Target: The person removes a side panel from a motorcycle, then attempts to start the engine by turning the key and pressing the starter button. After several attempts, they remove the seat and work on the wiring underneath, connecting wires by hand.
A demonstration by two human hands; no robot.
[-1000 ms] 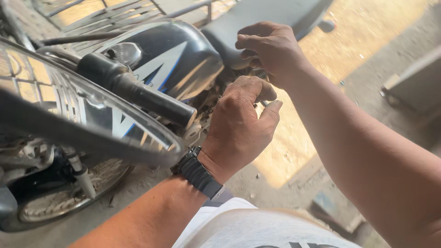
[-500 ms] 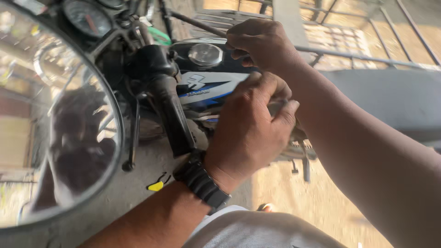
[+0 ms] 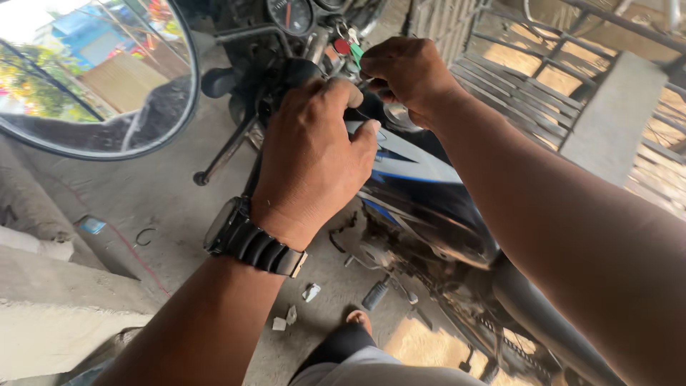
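Hands meet over the front of a motorcycle, just behind its handlebar. The left hand (image 3: pixel 314 154), with a black watch (image 3: pixel 250 239) on its wrist, is curled with fingers bent down onto the top of the tank (image 3: pixel 421 179); whether it grips anything I cannot tell. The right hand (image 3: pixel 407 71) sits just beyond it, nearer the keys (image 3: pixel 350 46), fingers pinched narrow on something small that its knuckles hide. Keys with red and green tags hang just left of those fingertips, below the gauge (image 3: pixel 291 13). The tank's long axis runs from the hands back toward the person. A round mirror (image 3: pixel 93 71) fills the upper left.
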